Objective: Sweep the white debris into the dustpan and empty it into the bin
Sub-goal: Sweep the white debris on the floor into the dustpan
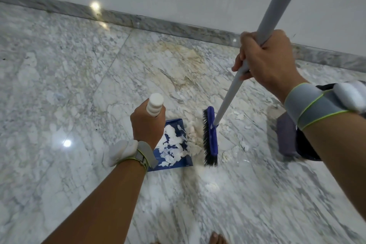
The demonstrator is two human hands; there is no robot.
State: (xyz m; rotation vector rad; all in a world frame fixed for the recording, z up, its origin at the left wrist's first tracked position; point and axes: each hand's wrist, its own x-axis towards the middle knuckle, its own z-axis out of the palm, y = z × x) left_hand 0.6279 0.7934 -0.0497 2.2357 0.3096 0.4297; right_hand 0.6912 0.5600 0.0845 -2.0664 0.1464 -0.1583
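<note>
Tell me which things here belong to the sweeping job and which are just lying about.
Job: broom, gripped by the right hand; dustpan, its handle gripped by the left hand; white debris, partly in the dustpan.

Lying about: purple object, half hidden behind the right forearm, so I can't tell what it is; brownish stain.

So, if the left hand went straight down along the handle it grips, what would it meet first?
Most likely the blue dustpan, where white debris lies in it. The left hand grips the white handle directly above the pan, though the height between them is unclear.
</note>
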